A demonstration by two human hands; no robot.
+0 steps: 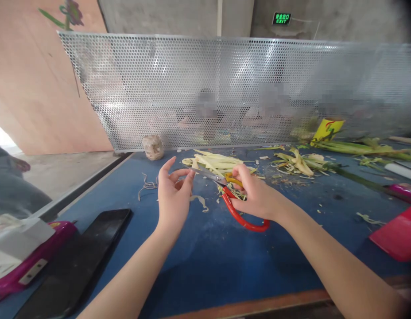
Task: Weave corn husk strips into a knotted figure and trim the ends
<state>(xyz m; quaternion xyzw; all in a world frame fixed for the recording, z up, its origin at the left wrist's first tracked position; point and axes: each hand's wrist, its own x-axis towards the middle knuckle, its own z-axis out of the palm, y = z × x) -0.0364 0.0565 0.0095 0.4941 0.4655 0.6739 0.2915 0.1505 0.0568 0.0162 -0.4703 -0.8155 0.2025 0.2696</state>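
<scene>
In the head view, my right hand (253,192) grips a pair of scissors (237,215) with one red and one yellow handle loop. The blades point left, and their tips reach the fingertips of my left hand (175,192). Thumb and index finger of that hand are pinched together; whatever small thing may be between them is too fine to make out. Behind the blades lies a pile of pale yellow-green husk strips (222,161). A thin curled strip (200,202) rests on the blue table (205,266) between my hands.
A perforated metal screen (179,71) stands along the back, with blurred people beyond it. A wrapped roll (153,147) and loose string (146,186) lie left. A black phone (79,261) is near left. More husks (301,164), long green stalks (365,148) and a red object (396,235) are right.
</scene>
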